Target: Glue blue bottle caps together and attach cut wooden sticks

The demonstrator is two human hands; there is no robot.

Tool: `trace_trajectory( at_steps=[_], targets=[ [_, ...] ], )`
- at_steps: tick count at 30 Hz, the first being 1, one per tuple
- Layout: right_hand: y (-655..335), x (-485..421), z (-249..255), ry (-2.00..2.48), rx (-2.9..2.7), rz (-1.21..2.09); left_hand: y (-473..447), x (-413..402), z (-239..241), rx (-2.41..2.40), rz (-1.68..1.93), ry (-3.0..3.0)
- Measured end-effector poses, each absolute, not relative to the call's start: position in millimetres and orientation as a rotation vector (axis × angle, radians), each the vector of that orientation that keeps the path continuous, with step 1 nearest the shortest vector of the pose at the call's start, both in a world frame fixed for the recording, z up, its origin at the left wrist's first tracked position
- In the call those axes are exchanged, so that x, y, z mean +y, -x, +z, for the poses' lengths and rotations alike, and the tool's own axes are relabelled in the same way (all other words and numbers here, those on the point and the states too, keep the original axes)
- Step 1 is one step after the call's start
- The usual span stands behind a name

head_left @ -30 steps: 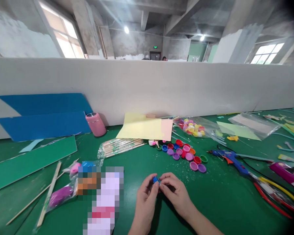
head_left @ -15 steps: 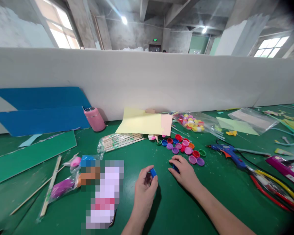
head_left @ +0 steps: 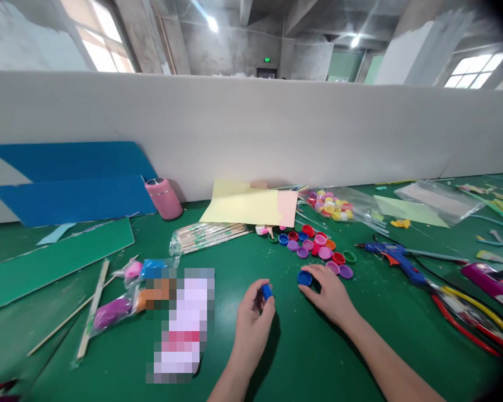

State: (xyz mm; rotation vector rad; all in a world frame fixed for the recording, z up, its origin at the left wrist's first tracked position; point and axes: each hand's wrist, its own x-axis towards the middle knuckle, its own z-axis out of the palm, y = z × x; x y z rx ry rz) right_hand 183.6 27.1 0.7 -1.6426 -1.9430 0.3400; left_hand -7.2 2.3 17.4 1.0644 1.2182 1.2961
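Note:
Between the thumb and fingers of my left hand (head_left: 255,312) is a small blue bottle cap (head_left: 267,291), seen edge-on. My right hand (head_left: 327,290) is closed by thumb and forefinger on the right side of another blue bottle cap (head_left: 304,278), whose hollow side faces up. It sits at or just above the table; I cannot tell which. Beyond my right hand lies a cluster of loose bottle caps in several colours, with a pink cap (head_left: 325,253) and a purple cap (head_left: 346,272) among them.
To the right lie a blue glue gun (head_left: 396,258) and red-and-yellow-handled pliers (head_left: 465,312). On the left are a blurred phone-like object (head_left: 186,324), bagged clay (head_left: 113,312) and bagged sticks (head_left: 209,235). A pink cup (head_left: 164,199) stands by the white partition (head_left: 251,134).
My right hand has shifted slightly right and turned, so the blue cap at its fingertips shows more fully. My left hand keeps its cap. The view has tilted a little.

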Motion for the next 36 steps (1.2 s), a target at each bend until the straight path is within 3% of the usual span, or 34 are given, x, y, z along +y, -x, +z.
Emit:
trace_trajectory(
  at_steps=[17,28,36],
  targets=[
    [-186.3,9.7,6.9,1.486,-2.235,0.244,4.2,-0.5,21.6,1.2,1.271,-1.041],
    [-325.0,14.2,6.0,2.152,-1.466,-0.352,8.1,4.7,16.9,1.271,1.247,-1.111],
    [-393.0,25.5,-8.3,2.457,-1.445,-0.158,7.9,2.9,16.8,1.263,1.243,-1.159]
  ],
)
